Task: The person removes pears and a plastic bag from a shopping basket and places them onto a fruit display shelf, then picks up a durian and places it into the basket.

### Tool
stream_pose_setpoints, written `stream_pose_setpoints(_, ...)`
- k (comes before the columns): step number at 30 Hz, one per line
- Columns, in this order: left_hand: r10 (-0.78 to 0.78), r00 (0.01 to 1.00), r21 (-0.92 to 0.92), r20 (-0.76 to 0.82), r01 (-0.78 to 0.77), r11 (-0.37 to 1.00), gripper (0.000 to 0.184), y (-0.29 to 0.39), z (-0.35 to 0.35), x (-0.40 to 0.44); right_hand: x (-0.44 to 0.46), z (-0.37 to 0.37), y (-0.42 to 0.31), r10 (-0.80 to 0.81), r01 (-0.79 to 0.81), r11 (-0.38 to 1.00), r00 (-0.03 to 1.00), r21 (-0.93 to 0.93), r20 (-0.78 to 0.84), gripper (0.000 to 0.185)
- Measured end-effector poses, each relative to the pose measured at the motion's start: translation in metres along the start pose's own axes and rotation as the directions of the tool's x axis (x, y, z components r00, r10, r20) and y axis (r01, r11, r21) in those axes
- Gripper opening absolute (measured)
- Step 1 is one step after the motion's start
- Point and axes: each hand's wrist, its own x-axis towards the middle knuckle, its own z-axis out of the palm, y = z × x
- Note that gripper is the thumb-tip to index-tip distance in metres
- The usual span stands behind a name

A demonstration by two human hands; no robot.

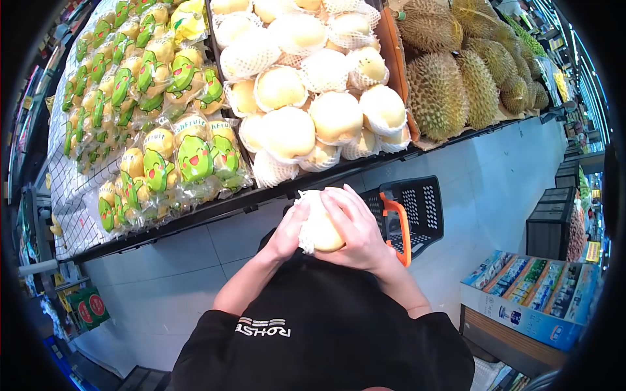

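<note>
The fruit (328, 240), a white net (305, 243) over part of it, is held up before a black shirt (319, 313), the left hand (290, 231) and right hand (355, 228) both curled around its sides. Beyond the right hand sits a basket (424, 205) with an orange handle (405, 234). Ahead, netted fruits (336, 117) lie between bagged fruits (194, 158) and durians (437, 94).

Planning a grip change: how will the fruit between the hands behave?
The fruit is rounded, so it may roll if released. Its white net looks soft and probably gives or slips. Bare skin shows outside the net, so it could bruise there.
</note>
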Motion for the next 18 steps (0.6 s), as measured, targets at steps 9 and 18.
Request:
stream_pose_setpoints(9, 0.162, 0.986, -0.001, -0.033, -0.162, 0.987, 0.103, 0.03, -0.017, -0.012, 0.04, 0.002, -0.002, 0.165, -0.138, 0.945, 0.984, 0.296, -0.066, 0.083)
stream_pose_setpoints(18, 0.13, 0.991, 0.03, -0.017, -0.13, 0.991, 0.109, 0.046, -0.006, 0.01, 0.045, 0.022, 0.015, 0.468, -0.068, 0.364, 0.876, 0.929, -0.119, 0.109)
